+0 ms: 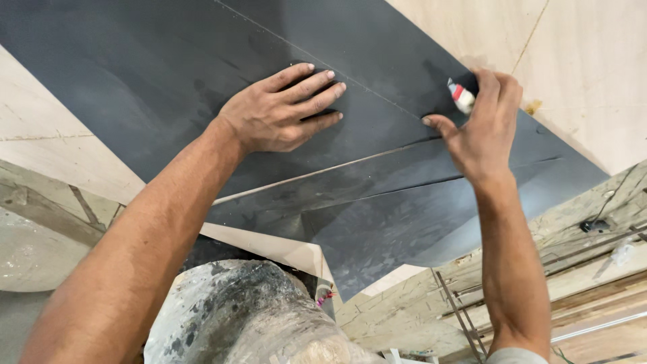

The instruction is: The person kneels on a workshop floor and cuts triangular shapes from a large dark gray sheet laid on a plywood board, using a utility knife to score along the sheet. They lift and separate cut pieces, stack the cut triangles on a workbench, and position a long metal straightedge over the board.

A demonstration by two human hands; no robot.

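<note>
One view only, head-mounted. The camera looked down and forward along both bare forearms, which entered from the bottom edge and reached away from the lens. It sat close: the left hand (283, 111) and right hand (482, 125) filled the middle of the frame over dark sheet panels (135, 74). The frame was tilted, so panel edges ran diagonally. A stained knee (242, 317) bulked at bottom centre, nearest the lens. No second view to compare.

Dark grey sheet (168, 74): matte, smudged, crossed by thin pale scored lines. Marker (462, 96) in right hand (485, 128): white with red band. Surrounding panels (593, 61): pale beige, faint wood grain. Trouser knee (256, 317): grey, stained black and white.
</note>
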